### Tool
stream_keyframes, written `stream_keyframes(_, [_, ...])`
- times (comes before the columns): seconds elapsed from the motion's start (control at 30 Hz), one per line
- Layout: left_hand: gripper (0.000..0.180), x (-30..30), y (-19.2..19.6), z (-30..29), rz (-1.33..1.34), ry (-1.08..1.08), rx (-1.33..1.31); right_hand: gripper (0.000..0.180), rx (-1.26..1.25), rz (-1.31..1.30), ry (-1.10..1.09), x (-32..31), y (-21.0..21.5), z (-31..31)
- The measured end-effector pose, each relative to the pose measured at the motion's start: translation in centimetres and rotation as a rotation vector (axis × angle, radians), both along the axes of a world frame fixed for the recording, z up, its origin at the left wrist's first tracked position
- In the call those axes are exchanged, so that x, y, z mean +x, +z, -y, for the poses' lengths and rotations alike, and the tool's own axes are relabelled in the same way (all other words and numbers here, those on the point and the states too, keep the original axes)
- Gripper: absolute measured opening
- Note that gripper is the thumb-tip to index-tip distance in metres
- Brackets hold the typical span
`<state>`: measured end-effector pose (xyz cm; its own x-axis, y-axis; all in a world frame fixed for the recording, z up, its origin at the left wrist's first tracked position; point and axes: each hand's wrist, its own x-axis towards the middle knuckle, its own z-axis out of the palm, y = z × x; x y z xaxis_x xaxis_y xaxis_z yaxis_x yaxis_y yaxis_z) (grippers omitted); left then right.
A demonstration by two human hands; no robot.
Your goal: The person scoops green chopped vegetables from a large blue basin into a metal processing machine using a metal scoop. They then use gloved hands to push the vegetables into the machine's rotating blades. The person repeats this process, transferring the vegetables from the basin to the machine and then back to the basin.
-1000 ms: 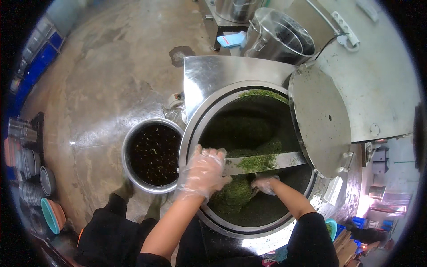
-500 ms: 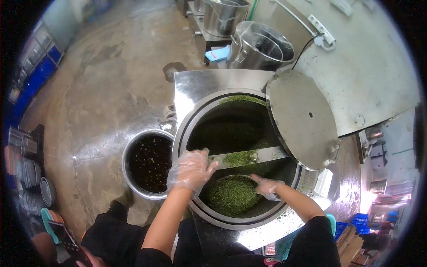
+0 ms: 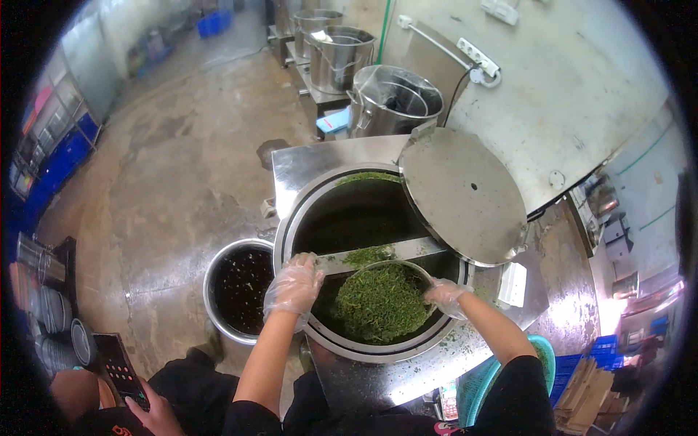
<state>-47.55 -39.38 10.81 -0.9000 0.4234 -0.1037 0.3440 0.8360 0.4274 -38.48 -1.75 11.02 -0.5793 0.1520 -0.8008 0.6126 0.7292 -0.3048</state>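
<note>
A large round metal drum stands in front of me, with a flat crossbar over its opening. Finely chopped greens cling to the bar and the inner rim. My right hand, in a clear plastic glove, grips the right edge of a round bowl heaped with chopped greens. The bowl tilts inside the drum's near half. My gloved left hand is closed over the drum's left rim beside the end of the crossbar; its fingertips are partly hidden.
A hinged metal lid stands raised at the right. On the floor to the left sits a basin of dark liquid. Steel pots line the far wall. A teal basket is near my right elbow. Another person's hand holds a phone.
The bowl of greens has risen toward the crossbar and tipped, in my right hand's grip. My left hand stays at the drum's left rim. The whole view has shifted.
</note>
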Motion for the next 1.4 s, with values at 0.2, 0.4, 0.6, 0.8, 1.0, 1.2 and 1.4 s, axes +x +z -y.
stream_keyframes(0.2, [0.051, -0.1, 2.1, -0.8, 0.022, -0.056, -0.079, 0.036, 0.104, -0.253, 0.520, 2.4, -0.2, -4.0])
stream_keyframes(0.4, [0.049, -0.5, 1.8, 0.0, 0.120, -0.056, -0.155, 0.041, 0.240, -0.382, 0.563, 6.2, 4.7, 1.0])
stream_keyframes(0.6, [0.045, -0.9, -0.9, -0.5, 0.088, -0.140, -0.213, 0.030, -0.518, -0.607, -0.568, 13.4, -1.9, 4.1])
stream_keyframes(0.8, [0.043, 1.8, 4.1, 0.1, 0.199, -0.010, -0.260, 0.020, -0.539, -0.832, -0.733, 17.4, -0.7, 11.5])
stream_keyframes(1.0, [0.029, 4.1, 1.7, -1.9, -0.059, -0.196, -0.336, 0.036, -1.518, -0.914, -1.866, 25.6, -0.5, 5.4])
stream_keyframes(1.2, [0.024, 5.6, -0.6, -1.3, -0.059, -0.162, -0.230, 0.022, -0.924, -1.304, -2.058, 38.4, 10.2, 2.7])
stream_keyframes(1.4, [0.037, 9.3, 1.2, -2.3, -0.068, -0.090, -0.276, 0.031, 0.273, -0.681, -2.071, 51.8, 11.5, -5.5])
